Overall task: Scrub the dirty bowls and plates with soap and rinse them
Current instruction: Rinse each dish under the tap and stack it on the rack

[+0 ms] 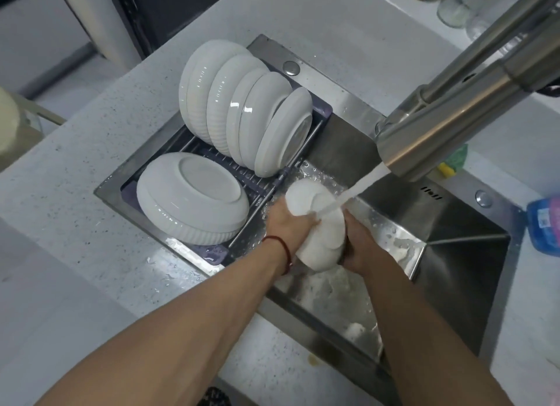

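**Bowl under the tap, fingers mostly hidden**

The right hand (359,248) sat largely behind the bowl (321,224), so its fingers could not be made out, though it seemed to hold the far side. Foam blurred the bowl's rim. The left hand (285,221) gripped the bowl's near edge, fingers curled over it. The bowl stood tilted on edge between both hands, above the sink (454,233), with the tap's (439,127) stream hitting its top. Left of the bowl, a rack (266,190) carried washed dishes (242,109). A blue bottle (545,224) at the sink's right was cut off.
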Tool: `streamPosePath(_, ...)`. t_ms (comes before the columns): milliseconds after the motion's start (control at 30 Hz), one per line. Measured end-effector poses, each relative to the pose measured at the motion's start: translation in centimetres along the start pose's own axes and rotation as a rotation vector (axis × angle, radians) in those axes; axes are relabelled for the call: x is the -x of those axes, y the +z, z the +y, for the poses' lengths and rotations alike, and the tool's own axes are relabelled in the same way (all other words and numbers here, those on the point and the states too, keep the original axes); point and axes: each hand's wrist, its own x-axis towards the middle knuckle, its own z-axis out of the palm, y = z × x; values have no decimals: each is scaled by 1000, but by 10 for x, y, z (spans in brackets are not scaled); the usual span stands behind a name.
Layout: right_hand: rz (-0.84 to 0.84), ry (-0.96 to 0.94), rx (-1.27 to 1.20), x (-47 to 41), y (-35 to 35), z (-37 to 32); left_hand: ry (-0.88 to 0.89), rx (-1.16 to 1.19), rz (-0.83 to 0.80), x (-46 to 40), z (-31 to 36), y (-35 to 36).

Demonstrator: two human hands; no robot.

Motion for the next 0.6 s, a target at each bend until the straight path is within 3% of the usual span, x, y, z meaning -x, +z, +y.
streamPosePath(100, -11, -23, -279, 18, -20, 18, -120, 173, -16, -13, -2, -5)
streamPosePath(200, 67, -144, -363, 34, -17, 19, -142, -40, -44, -34, -33, 9)
streamPosePath(267, 132, -295, -146, 44, -4, 15, -180, -163, -101, -47, -54, 23)
streamPosePath(367, 243, -658, 453, 59, 15, 14, -325, 7, -232, -23, -25, 21)
streamPosePath(433, 138, -860, 782, 65, 26, 23, -381, 177, -248, -14, -6, 10)
streamPosePath(533, -70, -861, 1143, 67, 17, 40, -340, 220, -41, -30, -7, -3)
streamPosePath(600, -182, -853, 1271, 71, -4, 38, -330, 216, 6, -33, -13, -6)
